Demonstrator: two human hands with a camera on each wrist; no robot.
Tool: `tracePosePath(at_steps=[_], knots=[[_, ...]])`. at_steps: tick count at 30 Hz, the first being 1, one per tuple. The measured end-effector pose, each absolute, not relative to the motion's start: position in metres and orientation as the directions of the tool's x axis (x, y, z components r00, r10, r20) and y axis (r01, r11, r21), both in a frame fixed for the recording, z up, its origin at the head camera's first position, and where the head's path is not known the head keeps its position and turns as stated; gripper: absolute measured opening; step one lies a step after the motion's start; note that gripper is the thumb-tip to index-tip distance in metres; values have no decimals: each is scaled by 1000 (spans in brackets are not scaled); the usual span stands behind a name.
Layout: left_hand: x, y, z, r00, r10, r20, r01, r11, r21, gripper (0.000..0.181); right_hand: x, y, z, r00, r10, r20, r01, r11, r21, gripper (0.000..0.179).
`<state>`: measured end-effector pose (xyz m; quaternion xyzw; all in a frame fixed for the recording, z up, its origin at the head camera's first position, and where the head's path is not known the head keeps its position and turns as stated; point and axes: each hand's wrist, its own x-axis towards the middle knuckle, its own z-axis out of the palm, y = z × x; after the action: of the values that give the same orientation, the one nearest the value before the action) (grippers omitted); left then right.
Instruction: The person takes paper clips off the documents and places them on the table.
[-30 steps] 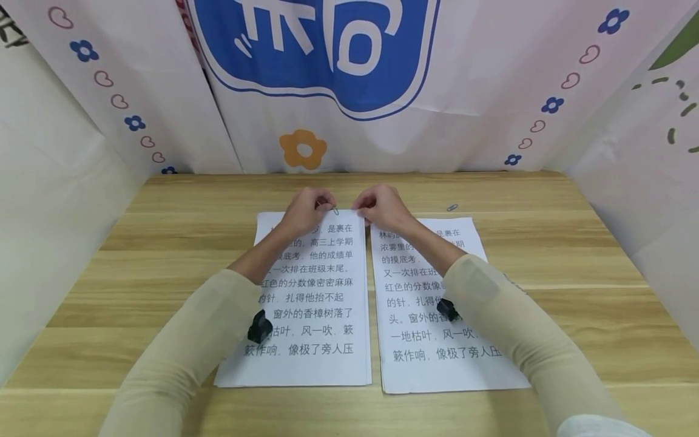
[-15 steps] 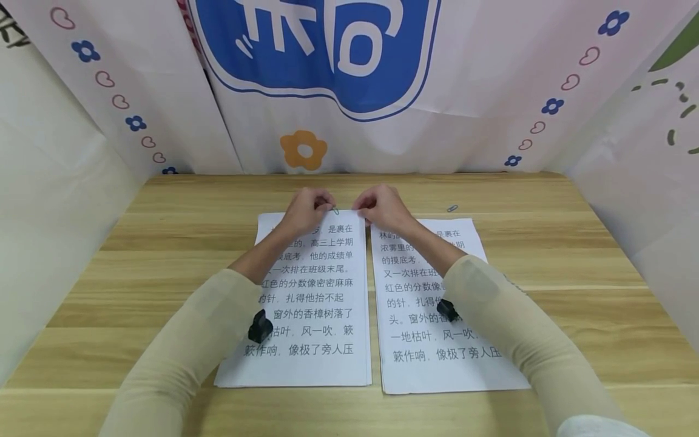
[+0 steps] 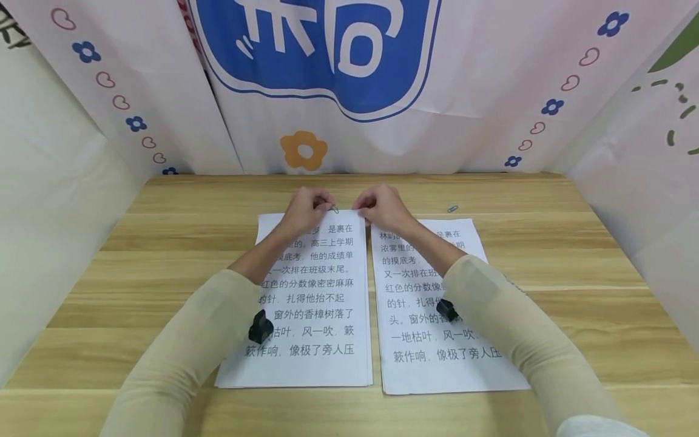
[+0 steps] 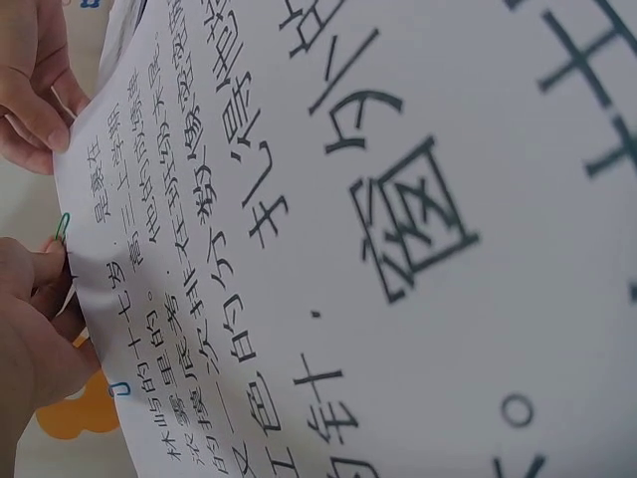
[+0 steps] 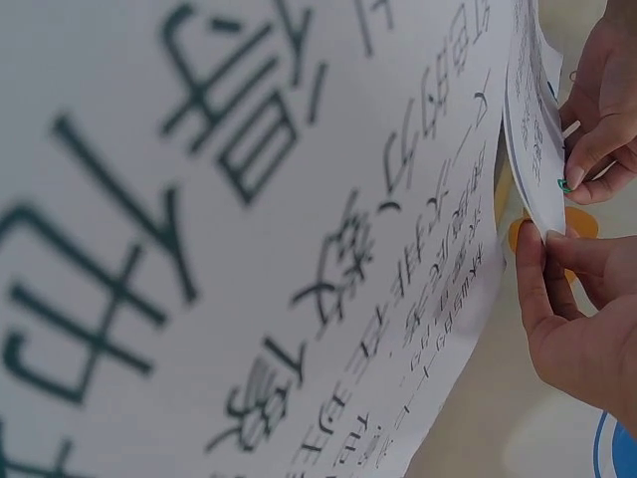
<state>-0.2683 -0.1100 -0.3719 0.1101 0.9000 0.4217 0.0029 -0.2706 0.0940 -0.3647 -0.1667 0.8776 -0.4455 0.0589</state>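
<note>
At the top edge of the left stack of printed paper (image 3: 322, 370), my left hand (image 3: 303, 210) pinches a green paper clip (image 4: 64, 226) between thumb and finger. The clip is right at the paper's edge. A blue paper clip (image 4: 119, 389) sits on the same edge, farther left, and is hidden by the hand in the head view. My right hand (image 3: 384, 208) pinches the top right corner of this stack, thumb on one face and fingers on the other, as the right wrist view shows. Its forearm crosses over the right stack of printed paper (image 3: 437, 379).
Both stacks lie side by side on a wooden table (image 3: 125, 285) with a narrow gap between them. A loose paper clip (image 3: 452, 208) lies beyond the right stack. Printed white cloth (image 3: 464, 133) encloses the back and sides.
</note>
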Motion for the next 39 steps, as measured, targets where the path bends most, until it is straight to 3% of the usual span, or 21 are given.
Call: tracePosePath(at_steps=[39], knots=[[-271,-108,-373,-990,108,93,140,608,781,13,-271,93,-364,-935,-354,35,-232,532,-815,13]])
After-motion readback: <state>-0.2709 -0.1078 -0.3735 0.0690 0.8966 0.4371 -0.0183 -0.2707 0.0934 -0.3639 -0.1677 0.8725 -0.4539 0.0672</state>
